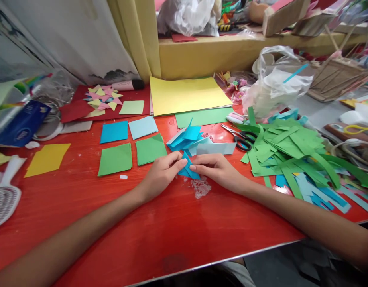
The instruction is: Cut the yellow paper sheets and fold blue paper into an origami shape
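A folded piece of blue paper point(188, 169) is pinched between my two hands, just above the red table. My left hand point(163, 170) grips its left side with thumb and fingertips. On its right side, my right hand point(215, 169) holds it the same way. Right behind my fingers lie other folded blue pieces point(186, 137) and a pale blue folded strip point(216, 148). To the left are two stacks of green squares point(115, 158), a blue square point(113, 132) and a light blue square point(143, 127).
Scissors point(242, 137) lie beside a heap of green paper strips point(288, 147) at the right. Yellow sheets point(189, 95) rest at the back. A hairbrush point(6, 199) and a yellow paper piece point(48, 159) are on the left. A plastic bag point(276, 89) stands back right.
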`<state>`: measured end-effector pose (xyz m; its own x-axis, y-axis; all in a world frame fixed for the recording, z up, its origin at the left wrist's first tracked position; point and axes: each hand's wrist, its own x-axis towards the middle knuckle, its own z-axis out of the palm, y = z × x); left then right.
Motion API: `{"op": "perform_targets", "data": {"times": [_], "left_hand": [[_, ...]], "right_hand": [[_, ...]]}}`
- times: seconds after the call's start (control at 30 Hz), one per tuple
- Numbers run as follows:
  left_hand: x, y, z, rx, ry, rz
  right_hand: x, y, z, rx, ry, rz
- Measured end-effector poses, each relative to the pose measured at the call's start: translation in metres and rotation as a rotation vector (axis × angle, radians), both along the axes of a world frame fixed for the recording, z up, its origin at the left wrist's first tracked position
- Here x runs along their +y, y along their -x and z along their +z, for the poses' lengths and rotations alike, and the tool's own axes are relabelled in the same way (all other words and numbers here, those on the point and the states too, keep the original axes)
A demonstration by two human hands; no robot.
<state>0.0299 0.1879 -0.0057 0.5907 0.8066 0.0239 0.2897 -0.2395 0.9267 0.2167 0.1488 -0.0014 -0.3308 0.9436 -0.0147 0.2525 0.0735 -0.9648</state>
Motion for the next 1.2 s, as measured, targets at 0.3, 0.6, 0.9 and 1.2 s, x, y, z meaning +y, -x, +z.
{"op": "perform_targets", "data": {"times": [0.3,0.6,0.9,1.2], "left_hand": [[-0.002,0.0,-0.008,0.102,-0.944,-0.072],[-0.004,0.001,-0.005,0.072,-0.483,-0.09],[0.001,0.002,-0.002,-0.07,-0.193,0.086],[0.0,-0.002,-0.001,-0.169,0.1,0.065]], "right_hand": [[0.0,0.002,-0.006,0.101,0.037,-0.117],[-0.003,0.003,-0.004,0.157,-0.021,-0.069],[0.005,0.006,-0.008,0.291,0.102,-0.158],[0.003,0.008,-0.005,0.298,0.244,-0.065]]}}
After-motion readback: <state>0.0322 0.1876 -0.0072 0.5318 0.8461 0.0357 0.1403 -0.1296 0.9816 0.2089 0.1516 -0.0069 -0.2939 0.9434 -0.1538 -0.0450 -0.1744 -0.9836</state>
